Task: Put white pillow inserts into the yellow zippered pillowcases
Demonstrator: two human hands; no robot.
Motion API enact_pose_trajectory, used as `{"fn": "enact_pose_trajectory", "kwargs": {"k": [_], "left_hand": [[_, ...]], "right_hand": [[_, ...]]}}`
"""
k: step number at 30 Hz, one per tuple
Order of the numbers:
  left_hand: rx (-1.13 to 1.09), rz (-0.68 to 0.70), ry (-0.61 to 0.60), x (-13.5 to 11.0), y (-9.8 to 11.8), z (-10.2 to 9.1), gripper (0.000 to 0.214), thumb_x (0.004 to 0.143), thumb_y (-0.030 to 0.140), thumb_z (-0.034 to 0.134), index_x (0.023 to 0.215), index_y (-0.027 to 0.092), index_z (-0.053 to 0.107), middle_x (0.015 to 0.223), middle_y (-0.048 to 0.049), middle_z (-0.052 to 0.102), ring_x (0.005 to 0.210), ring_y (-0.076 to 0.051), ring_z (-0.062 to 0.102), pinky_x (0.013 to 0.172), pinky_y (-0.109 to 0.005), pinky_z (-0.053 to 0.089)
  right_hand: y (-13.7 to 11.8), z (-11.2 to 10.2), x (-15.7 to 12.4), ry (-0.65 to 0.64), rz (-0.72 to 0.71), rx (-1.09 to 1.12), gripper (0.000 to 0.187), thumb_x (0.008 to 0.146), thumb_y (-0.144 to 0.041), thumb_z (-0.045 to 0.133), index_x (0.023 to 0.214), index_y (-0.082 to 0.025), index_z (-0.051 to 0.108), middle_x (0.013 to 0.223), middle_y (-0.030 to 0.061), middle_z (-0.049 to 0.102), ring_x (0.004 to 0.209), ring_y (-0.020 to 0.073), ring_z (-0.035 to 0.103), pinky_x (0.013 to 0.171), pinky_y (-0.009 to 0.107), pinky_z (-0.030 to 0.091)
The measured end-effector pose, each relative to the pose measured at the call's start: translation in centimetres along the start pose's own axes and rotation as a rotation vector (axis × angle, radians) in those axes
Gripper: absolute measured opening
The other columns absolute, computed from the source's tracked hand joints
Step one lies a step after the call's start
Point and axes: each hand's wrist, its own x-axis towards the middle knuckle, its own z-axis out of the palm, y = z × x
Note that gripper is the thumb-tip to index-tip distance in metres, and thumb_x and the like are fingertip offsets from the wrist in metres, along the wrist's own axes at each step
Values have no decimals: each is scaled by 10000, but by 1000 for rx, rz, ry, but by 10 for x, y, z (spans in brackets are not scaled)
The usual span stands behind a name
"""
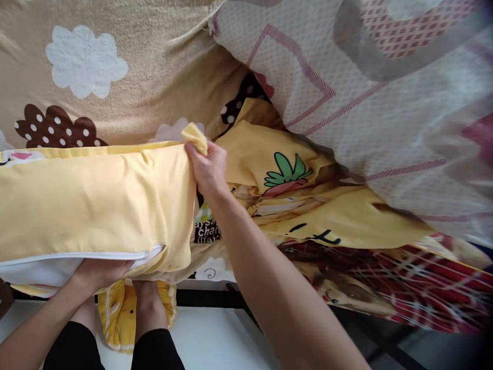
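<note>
A yellow pillowcase (96, 205) lies across the left half of the head view, filled out by something white (50, 271) that shows in its opening. A white zipper (115, 255) runs along the near edge. My right hand (211, 167) is closed on the far right corner, with a fold of yellow cloth poking up past the fingers. Through the open near side reaches my left hand (102, 272); its fingers are hidden in the pillowcase, so their grip cannot be seen.
Beneath is a beige sheet (154, 77) with cloud shapes. Crumpled yellow printed cloth (239, 149) lies right of my hand, near a red plaid cloth (442, 288). A white patterned quilt (365, 118) covers the upper right. Yellow fabric (117, 318) hangs below the bed's dark frame (200, 298).
</note>
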Motion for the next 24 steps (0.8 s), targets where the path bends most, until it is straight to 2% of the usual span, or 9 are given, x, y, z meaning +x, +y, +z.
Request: {"fn": "enact_pose_trajectory", "kwargs": {"k": [3,7,10,12,15,16,17,20,24], "left_hand": [[-42,-36,11,18,2,-4,342,984,376,419,1234,336,648,1158,-3,709,1185,-264,597,1091,-402,432],[-86,-13,3,29,1,-4,390,989,378,411,1330,303,583,1236,-23,677,1227,-260,570,1102,-381,408],[-111,8,-23,33,-6,0,420,998,356,371,1375,283,542,1294,-37,645,1267,-256,540,1126,-375,374],[-148,7,-45,41,-12,3,428,998,375,360,1384,298,527,1333,-29,619,1302,-260,507,1138,-383,354],[-170,11,-76,60,-23,7,406,988,367,385,1353,292,547,1358,-19,601,1318,-263,487,1137,-383,352],[-163,25,-82,67,-26,8,394,988,330,381,1335,279,561,1336,-19,617,1306,-255,499,1129,-371,362],[-152,36,-77,73,-28,9,388,991,288,366,1315,265,577,1298,-22,640,1286,-243,519,1116,-354,377],[-107,60,-4,81,-34,8,414,998,205,306,1280,219,609,1144,-48,705,1178,-213,599,1062,-322,432],[-133,213,128,70,-31,1,411,1000,174,300,1214,191,651,1013,-51,734,1004,-184,669,987,-332,496]], "right_hand": [[9,-5,28,278,-110,-60,278,756,-446,670,730,-188,570,679,-25,530,618,130,519,602,276,438],[14,-15,47,203,-135,-273,227,850,-411,580,796,-190,573,731,-10,555,704,156,558,679,308,471],[-10,-36,15,197,-251,-566,173,821,-309,637,953,-199,618,909,60,622,825,212,594,773,403,493],[-31,-47,-34,173,-486,-682,228,814,-202,631,1038,-243,626,1021,97,637,902,249,602,811,451,492],[-45,-48,-127,-364,-831,-683,366,838,-88,524,1127,-298,602,921,47,684,836,230,635,701,383,522],[-42,-43,-154,-579,-816,-796,409,847,-87,515,1201,-281,581,1041,64,702,958,240,647,778,400,530],[-35,-38,-177,-656,-820,-909,425,854,-94,511,1248,-241,570,1142,91,692,1060,257,636,833,419,519],[-6,-22,-208,-653,-725,-1200,428,891,-131,506,1317,-149,547,1304,141,626,1247,289,544,964,453,436],[12,-22,-206,-756,-648,-1295,189,868,-145,552,1021,-147,663,864,85,688,902,260,617,904,412,411]]}}
